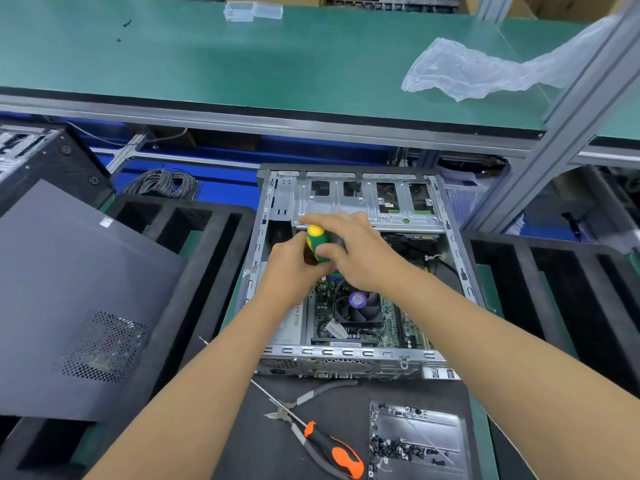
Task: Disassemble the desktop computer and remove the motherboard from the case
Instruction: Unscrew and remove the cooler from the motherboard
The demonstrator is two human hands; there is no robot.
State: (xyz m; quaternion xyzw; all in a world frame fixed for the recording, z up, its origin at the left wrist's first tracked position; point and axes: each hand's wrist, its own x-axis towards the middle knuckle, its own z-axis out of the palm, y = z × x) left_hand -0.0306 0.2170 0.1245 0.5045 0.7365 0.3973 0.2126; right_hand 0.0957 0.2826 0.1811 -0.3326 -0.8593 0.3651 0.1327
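An open desktop case (457, 244) lies flat before me with its side panel off. Inside it lies the green motherboard (391, 327) with a black CPU fan (358, 303). A metal drive cage (367, 202) spans the far end. Both hands meet over the case's upper left part on a screwdriver with a green and yellow handle (317, 240), held upright. My left hand (294, 261) grips the lower handle. My right hand (349, 251) wraps the handle from the right, fingers over the top. The screwdriver's shaft and tip are hidden.
The removed grey side panel (79, 306) lies on black foam trays (207, 237) at left. Near me lie an orange-handled screwdriver (332, 448), pliers (298, 407) and a clear tray of screws (415, 441). A plastic bag (485, 67) lies on the upper green shelf.
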